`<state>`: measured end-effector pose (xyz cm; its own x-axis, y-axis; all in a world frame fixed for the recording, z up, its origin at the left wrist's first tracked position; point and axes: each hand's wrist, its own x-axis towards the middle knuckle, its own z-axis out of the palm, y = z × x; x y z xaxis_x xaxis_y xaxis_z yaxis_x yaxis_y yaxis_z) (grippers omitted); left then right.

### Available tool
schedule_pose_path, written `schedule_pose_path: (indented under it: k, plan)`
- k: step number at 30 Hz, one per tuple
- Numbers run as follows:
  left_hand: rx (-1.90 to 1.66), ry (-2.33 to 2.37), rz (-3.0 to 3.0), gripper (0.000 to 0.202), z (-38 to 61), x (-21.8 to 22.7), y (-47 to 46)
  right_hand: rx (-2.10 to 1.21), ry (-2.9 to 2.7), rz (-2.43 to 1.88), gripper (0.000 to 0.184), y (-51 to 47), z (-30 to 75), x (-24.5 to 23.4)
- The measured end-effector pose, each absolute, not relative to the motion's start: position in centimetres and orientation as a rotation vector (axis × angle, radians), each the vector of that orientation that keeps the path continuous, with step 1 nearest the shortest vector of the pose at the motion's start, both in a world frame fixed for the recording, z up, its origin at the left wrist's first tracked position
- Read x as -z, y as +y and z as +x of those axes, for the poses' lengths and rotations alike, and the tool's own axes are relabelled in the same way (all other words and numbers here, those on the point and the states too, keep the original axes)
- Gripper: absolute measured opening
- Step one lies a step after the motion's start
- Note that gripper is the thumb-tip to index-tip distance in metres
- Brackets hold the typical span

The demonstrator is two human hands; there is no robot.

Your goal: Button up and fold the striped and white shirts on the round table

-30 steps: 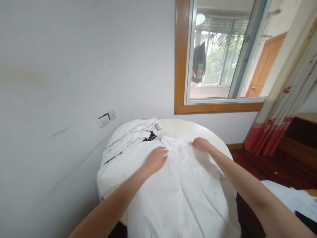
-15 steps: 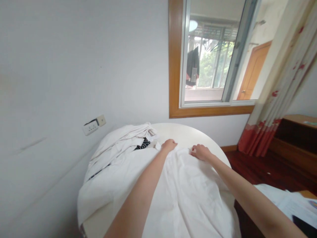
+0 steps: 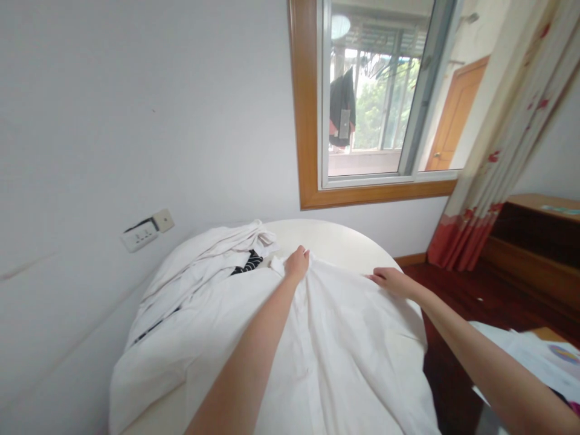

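A white shirt [image 3: 344, 338] lies spread over a round white table [image 3: 335, 238]. My left hand [image 3: 296, 264] is closed in a pinch on the shirt's far edge near the collar. My right hand [image 3: 390, 279] rests on the shirt's right side near the table edge, fingers curled onto the cloth. Both forearms reach across the shirt from the near side.
A heap of white clothes with a black-and-white striped piece [image 3: 247, 263] lies at the table's back left. A wall socket [image 3: 140, 232] is on the left wall. A wood-framed window [image 3: 367, 103], a curtain [image 3: 498, 151] and a wooden cabinet [image 3: 539, 241] stand at right; papers [image 3: 539, 362] lie at lower right.
My left hand went from lying flat on the shirt to gripping its far edge. My right hand slid rightward toward the table edge. The view shifted left.
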<state>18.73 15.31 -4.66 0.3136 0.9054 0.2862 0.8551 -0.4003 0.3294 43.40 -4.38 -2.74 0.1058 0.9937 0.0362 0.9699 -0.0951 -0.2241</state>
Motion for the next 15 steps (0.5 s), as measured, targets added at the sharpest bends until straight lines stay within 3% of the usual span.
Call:
schedule_pose_path:
  k: [4,6,10,15]
  plan:
    - [-0.678,1.673,2.450,0.032,19.0,4.5,15.0,0.086,-1.778,-2.314,0.046,-3.1,45.5,1.7]
    - [-0.702,1.703,2.428,0.034,18.9,4.4,14.9,0.067,-1.671,-2.373,0.051,-2.1,46.2,1.4]
    - [-0.749,1.738,2.385,0.034,18.3,4.4,15.1,-0.475,-1.654,-2.282,0.057,-1.4,47.3,1.6]
    - [-0.782,1.713,2.376,0.033,17.9,4.7,15.0,-0.911,-1.572,-2.171,0.034,-3.0,48.5,1.2]
